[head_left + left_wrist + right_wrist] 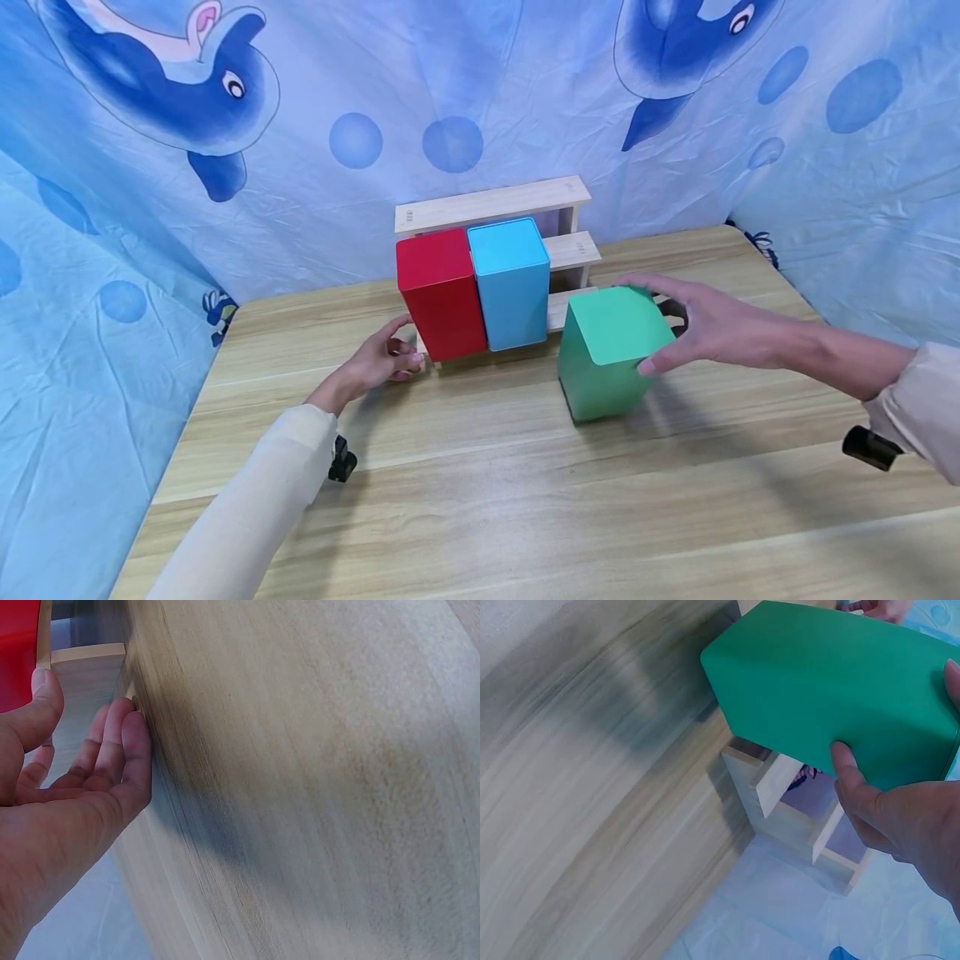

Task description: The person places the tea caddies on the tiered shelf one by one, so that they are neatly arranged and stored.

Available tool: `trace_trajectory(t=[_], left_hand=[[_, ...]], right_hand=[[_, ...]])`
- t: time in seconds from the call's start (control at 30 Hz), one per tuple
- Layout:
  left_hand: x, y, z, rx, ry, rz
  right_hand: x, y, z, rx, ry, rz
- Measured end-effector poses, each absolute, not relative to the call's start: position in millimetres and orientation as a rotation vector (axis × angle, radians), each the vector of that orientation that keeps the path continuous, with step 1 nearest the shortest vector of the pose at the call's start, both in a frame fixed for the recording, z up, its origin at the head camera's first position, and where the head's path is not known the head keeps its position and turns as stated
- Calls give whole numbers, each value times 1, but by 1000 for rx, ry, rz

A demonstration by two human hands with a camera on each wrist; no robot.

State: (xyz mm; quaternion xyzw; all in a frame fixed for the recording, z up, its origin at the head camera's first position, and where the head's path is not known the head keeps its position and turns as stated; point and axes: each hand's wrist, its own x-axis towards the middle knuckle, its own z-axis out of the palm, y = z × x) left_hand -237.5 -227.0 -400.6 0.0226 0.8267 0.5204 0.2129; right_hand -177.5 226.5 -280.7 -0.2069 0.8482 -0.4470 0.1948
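Observation:
My right hand [686,321] grips a green box [611,358] across its top, thumb on the near side and fingers over the far side. The box is slightly tilted in front of the right end of a stepped wooden rack [491,204]. Whether its base touches the table I cannot tell. On the rack, a red box [446,308] and a light blue box [512,292] stand side by side. At the rack's left end, my left hand [82,780] holds the lowest step, its thumb on the front edge and its other fingers curled beside the side panel.
The rack stands on a wood-grain table [480,500] near its back edge. A blue cloth [405,75] with dolphins and bubbles hangs behind and at both sides. Small black cameras [342,460] are worn on both wrists.

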Motion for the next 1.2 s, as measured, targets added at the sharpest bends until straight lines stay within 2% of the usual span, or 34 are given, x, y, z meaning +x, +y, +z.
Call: trace_trajectory(t=[0.7,1.2], left_hand=[[-233,-231,-407,91,2315,1440],[-231,-232,-405,93,2306,1446]], right_hand=[[-181,229,-257,-536,2536,-1218],[-207,229,-247,-469,2529,-1213]])
